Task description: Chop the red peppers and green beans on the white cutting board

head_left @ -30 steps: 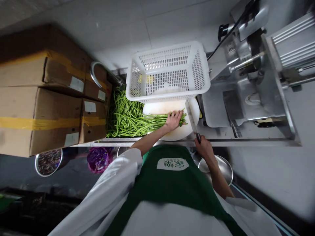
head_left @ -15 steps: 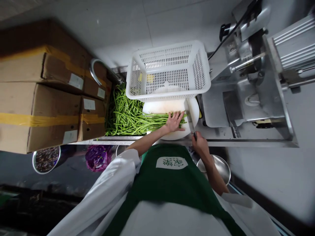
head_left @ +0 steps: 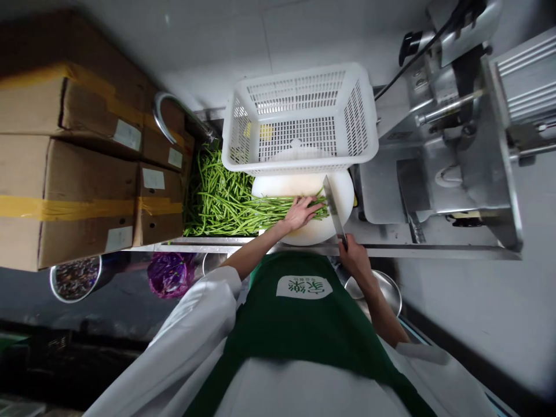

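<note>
My left hand (head_left: 300, 211) lies with its fingers spread flat on a bundle of long green beans (head_left: 269, 207), which rests across a round white cutting board (head_left: 304, 186). My right hand (head_left: 354, 255) is closed round the handle of a cleaver (head_left: 333, 207). The blade stands at the right end of the bundle, just beyond my left fingertips. More green beans (head_left: 212, 194) fill the sink to the left of the board.
A white perforated plastic basket (head_left: 299, 119) sits behind the board. Taped cardboard boxes (head_left: 73, 174) are stacked at the left beside a curved tap (head_left: 174, 113). A steel slicing machine (head_left: 452, 133) stands at the right. Below the counter are a steel bowl (head_left: 384, 292), a purple bag (head_left: 169, 273) and a metal pot (head_left: 76, 278).
The cleaver has moved left to the right end of the bundle. My left hand has stayed pressed on the beans, and the camera has shifted slightly.
</note>
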The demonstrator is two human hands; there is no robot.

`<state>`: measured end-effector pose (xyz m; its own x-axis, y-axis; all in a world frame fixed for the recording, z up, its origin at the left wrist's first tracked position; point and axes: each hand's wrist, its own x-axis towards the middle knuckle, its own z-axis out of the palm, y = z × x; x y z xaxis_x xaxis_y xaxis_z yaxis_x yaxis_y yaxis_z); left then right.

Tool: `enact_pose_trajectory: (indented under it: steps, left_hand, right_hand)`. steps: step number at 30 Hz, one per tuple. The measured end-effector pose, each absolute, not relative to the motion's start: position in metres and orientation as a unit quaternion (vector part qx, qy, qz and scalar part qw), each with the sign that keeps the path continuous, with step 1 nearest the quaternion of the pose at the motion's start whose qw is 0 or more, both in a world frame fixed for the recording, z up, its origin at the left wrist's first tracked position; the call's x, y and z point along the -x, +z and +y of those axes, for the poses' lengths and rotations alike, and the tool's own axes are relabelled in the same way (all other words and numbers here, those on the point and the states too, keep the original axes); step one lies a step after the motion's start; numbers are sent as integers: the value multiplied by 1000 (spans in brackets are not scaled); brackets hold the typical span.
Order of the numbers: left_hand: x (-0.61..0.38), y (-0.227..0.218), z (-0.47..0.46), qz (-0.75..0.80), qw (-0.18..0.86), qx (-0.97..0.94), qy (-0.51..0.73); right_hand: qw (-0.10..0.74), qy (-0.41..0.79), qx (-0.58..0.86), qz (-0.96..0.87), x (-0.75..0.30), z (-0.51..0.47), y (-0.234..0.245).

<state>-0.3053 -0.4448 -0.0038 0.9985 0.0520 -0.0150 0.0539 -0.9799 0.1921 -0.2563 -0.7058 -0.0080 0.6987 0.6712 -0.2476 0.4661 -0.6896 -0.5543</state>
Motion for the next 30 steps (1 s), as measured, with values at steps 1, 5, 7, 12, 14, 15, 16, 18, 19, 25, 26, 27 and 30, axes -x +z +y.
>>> enact_pose_trajectory:
  steps: [1, 5, 7, 12, 14, 15, 16, 18, 19, 25, 26, 27, 30]
  left_hand:
    - [304, -1, -446, 45, 83, -996, -1]
    - [301, 3, -456, 109, 51, -992, -30]
    - [303, -3, -464, 114, 34, -992, -43]
    - [311, -20, -483, 111, -21, -993, -45]
    - [312, -23, -484, 104, -23, -993, -46]
    - [312, -24, -484, 99, -18, -994, -45]
    - [312, -24, -483, 95, -11, -994, -43]
    - [310, -25, -480, 95, 5, -995, -37]
    - [308, -25, -478, 97, 13, -995, -32]
    - [296, -20, -472, 87, 90, -992, -27]
    - [293, -17, -471, 84, 102, -991, -31]
    - [290, -13, -469, 86, 114, -989, -33]
    - [279, -2, -460, 116, 174, -977, -43]
  right_hand:
    - [223, 221, 895, -318, 255, -704, -8]
    - [189, 208, 910, -305, 250, -694, -5]
    - [174, 203, 915, -303, 246, -690, -4]
    - [130, 191, 931, -282, 245, -689, -2]
    - [115, 189, 933, -285, 248, -691, -2]
    - [114, 191, 930, -293, 249, -692, -2]
    - [114, 192, 926, -303, 250, -693, -2]
    - [115, 193, 920, -320, 250, -695, -2]
    - [115, 192, 920, -322, 250, -696, -1]
    - [114, 185, 925, -311, 251, -696, -3]
    - [120, 183, 923, -316, 252, -696, -4]
    - [128, 181, 922, -318, 253, -696, -5]
    - [152, 175, 921, -312, 254, -700, -7]
